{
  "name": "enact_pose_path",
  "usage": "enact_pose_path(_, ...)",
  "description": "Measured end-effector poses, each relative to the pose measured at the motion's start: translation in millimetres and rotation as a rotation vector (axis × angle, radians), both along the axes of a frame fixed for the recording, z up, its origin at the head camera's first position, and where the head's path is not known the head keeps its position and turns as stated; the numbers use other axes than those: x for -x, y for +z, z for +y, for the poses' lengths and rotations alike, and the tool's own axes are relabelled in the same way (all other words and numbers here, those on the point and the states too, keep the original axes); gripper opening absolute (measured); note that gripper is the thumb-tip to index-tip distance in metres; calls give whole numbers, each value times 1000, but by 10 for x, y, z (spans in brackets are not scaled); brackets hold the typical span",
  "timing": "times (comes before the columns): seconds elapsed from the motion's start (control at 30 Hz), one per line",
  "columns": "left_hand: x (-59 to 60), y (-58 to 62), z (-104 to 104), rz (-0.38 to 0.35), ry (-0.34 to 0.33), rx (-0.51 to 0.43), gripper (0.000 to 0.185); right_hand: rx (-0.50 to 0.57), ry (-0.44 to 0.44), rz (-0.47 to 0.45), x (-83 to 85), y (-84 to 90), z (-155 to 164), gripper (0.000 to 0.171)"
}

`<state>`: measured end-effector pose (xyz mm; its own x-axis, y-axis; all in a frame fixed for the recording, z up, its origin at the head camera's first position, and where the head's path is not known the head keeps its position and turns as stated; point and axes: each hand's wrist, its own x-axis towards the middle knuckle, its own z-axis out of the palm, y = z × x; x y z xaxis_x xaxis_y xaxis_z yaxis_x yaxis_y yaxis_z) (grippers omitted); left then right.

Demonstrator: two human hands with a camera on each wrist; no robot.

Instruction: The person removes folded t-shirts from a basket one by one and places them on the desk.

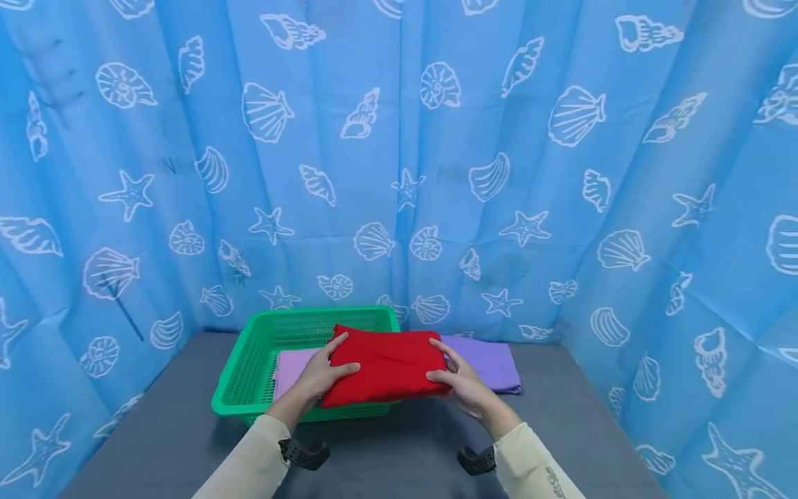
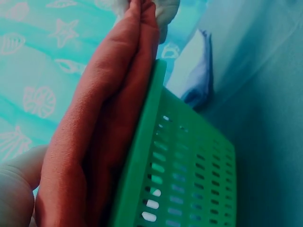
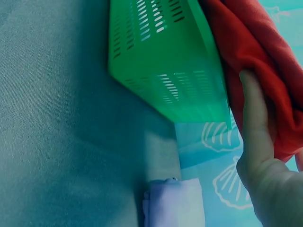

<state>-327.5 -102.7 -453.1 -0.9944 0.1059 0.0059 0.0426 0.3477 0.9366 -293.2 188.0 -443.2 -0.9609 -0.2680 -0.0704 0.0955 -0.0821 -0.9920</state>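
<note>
A folded red cloth (image 1: 389, 364) is held up between both hands, over the right part of a green plastic basket (image 1: 246, 378). My left hand (image 1: 319, 378) grips its left end, thumb on top and the under fingers hidden. At the other end my right hand (image 1: 464, 384) grips it the same way; in the right wrist view a finger of that hand (image 3: 258, 123) presses into the folds. Inside the basket lies a folded pink cloth (image 1: 293, 366), partly covered by the red one. The left wrist view shows the red cloth (image 2: 90, 118) just above the basket's rim.
A folded purple cloth (image 1: 489, 364) lies on the grey table (image 1: 561, 416) to the right of the basket. Behind the table hangs a blue curtain (image 1: 399, 208) with white shell and starfish prints, also closing in both sides.
</note>
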Motion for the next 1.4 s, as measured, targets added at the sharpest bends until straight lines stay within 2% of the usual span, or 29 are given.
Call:
enact_pose_path(0.13, -2, -2, 43, -4, -20, 10, 89, -1, -15, -8, -32, 9, 42, 80)
enact_pose_path(0.33, -12, 24, 79, -56, -60, 4, 93, 16, -24, -13, -72, 10, 107, 79)
enact_pose_path(0.57, -15, 31, 119, -114, -136, -85, 94, 31, -20, -10, -120, -1, 194, 80)
enact_pose_path(0.67, -21, 39, 159, -111, -159, -114, 94, 38, -27, -11, -140, -3, 236, 80)
enact_pose_path(0.93, -66, 48, 304, -33, -122, -75, 93, 41, -50, -12, -196, -2, 342, 82)
enact_pose_path(1.4, -174, 70, 583, 15, -177, -83, 85, 20, -107, -16, -319, 3, 652, 81)
